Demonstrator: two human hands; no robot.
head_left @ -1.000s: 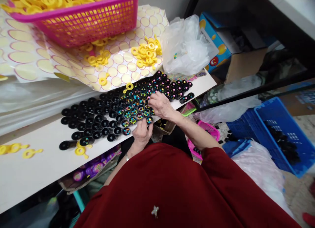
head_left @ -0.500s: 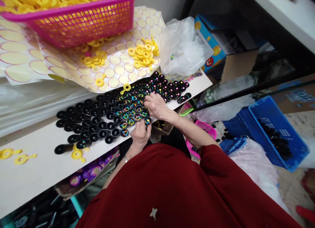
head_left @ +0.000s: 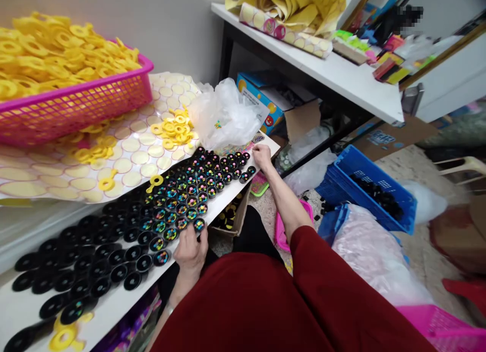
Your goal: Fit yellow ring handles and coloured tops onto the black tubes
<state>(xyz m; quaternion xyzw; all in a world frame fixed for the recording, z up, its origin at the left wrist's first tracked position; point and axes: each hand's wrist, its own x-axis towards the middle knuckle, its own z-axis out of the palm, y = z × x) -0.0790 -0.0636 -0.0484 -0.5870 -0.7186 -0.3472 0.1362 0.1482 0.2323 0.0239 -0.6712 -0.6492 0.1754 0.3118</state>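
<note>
Rows of small round black cups (head_left: 144, 262) stand close together along a narrow white table. Those in the middle and right part hold coloured beads, while those at the left look dark inside. At the front edge, my left hand (head_left: 190, 246) has its fingers and thumb closed around a black cup with coloured beads (head_left: 199, 224). My right hand (head_left: 261, 156) is closed at the table's right end, beside the loose beads (head_left: 243, 145); what its fingers hold, if anything, is hidden. Behind the beads lies a crumpled clear plastic bag (head_left: 228, 116).
A pink basket (head_left: 125, 91) heaped with yellow ring-shaped pieces (head_left: 68, 53) stands at the back left on a sheet with printed circles (head_left: 146, 139). Loose yellow rings (head_left: 176, 129) lie nearby. Right are a white table (head_left: 319, 71) and a blue crate (head_left: 375, 190).
My right hand has moved from above the bead-filled cups to the table's right end. My left hand stays at the front-row cup. The view has turned towards the right.
</note>
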